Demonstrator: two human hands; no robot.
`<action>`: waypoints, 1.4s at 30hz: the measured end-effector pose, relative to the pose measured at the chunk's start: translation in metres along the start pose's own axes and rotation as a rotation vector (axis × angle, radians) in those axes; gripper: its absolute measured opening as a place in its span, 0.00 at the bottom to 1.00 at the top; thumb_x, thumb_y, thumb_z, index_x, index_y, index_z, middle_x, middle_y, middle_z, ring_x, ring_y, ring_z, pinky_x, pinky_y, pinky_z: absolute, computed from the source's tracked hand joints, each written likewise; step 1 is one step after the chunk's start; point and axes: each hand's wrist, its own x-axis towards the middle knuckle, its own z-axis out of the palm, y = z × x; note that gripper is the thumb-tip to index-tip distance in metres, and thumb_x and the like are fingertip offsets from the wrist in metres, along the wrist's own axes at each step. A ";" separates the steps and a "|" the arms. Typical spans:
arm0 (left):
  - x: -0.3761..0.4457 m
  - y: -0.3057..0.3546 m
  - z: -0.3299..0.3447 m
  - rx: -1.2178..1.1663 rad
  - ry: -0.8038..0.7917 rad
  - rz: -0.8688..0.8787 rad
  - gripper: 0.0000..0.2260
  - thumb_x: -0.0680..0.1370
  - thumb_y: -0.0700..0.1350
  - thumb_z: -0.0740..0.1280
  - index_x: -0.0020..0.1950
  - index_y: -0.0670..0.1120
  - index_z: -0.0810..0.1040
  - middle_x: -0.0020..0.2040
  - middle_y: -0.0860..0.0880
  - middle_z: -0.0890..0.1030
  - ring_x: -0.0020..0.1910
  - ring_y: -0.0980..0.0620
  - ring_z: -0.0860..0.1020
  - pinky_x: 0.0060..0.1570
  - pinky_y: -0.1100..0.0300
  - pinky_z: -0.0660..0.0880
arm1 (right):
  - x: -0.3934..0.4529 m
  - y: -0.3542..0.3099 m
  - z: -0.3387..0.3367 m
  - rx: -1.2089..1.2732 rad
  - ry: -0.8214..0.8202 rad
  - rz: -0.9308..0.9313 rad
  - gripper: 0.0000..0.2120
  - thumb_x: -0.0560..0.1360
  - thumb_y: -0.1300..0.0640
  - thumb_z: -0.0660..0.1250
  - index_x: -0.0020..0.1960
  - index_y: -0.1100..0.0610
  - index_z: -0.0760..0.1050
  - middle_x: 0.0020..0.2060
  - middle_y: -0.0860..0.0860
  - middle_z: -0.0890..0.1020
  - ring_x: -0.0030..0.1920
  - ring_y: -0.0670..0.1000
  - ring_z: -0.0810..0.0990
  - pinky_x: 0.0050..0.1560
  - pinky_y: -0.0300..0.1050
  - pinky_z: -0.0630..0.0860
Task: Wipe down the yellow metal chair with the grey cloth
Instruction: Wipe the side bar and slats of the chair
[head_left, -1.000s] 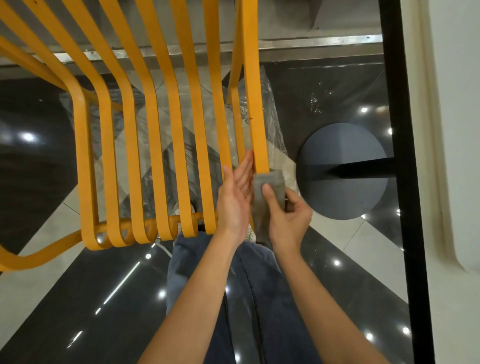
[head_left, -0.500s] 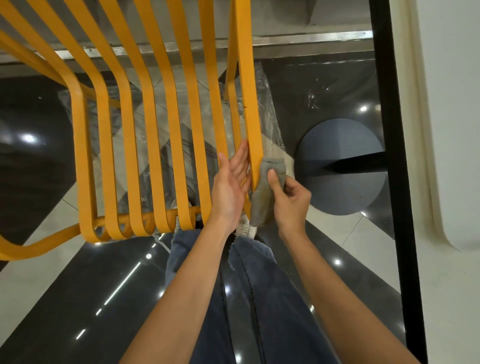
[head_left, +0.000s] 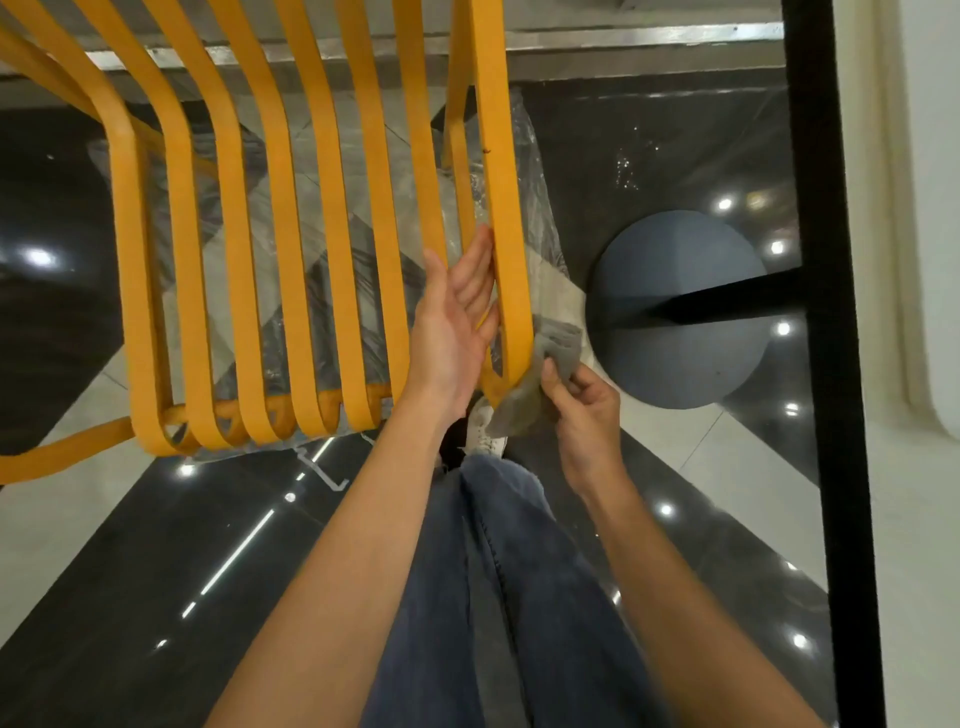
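The yellow metal chair (head_left: 332, 249), built of several curved slats, fills the upper left of the head view. My left hand (head_left: 457, 322) lies flat with fingers apart against the inner side of the rightmost slat. My right hand (head_left: 584, 410) pinches the grey cloth (head_left: 540, 379) and presses it on the outer side and lower curve of that same slat. Part of the cloth is hidden behind the slat.
A clear plastic sheet (head_left: 524, 156) lies on the glossy black-and-white floor under the chair. A round dark table base (head_left: 680, 306) sits just right of my right hand. A black vertical post (head_left: 821, 260) and a white wall stand further right. My jeans and white shoe are below.
The cloth and my right hand have slid down the rightmost slat toward its lower curve. My left hand has stayed against the slat's inner side.
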 end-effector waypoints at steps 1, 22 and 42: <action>0.001 0.000 -0.001 -0.003 -0.011 -0.001 0.29 0.83 0.60 0.43 0.76 0.46 0.65 0.74 0.50 0.70 0.69 0.58 0.71 0.68 0.58 0.69 | -0.001 0.003 -0.006 0.013 -0.052 0.029 0.17 0.66 0.49 0.77 0.53 0.54 0.84 0.49 0.53 0.87 0.54 0.51 0.84 0.61 0.51 0.79; -0.020 -0.018 -0.011 -0.007 -0.073 0.010 0.28 0.84 0.59 0.42 0.77 0.46 0.63 0.76 0.49 0.68 0.74 0.52 0.67 0.73 0.53 0.65 | -0.027 0.035 0.006 0.152 0.046 -0.015 0.10 0.77 0.69 0.66 0.54 0.59 0.80 0.43 0.45 0.87 0.49 0.43 0.83 0.59 0.41 0.78; -0.019 -0.021 -0.007 -0.034 -0.093 0.042 0.28 0.84 0.59 0.42 0.78 0.46 0.62 0.76 0.48 0.66 0.73 0.54 0.67 0.72 0.56 0.66 | 0.001 0.004 0.028 0.185 0.147 -0.102 0.05 0.78 0.60 0.69 0.47 0.56 0.84 0.42 0.50 0.87 0.47 0.45 0.84 0.50 0.41 0.80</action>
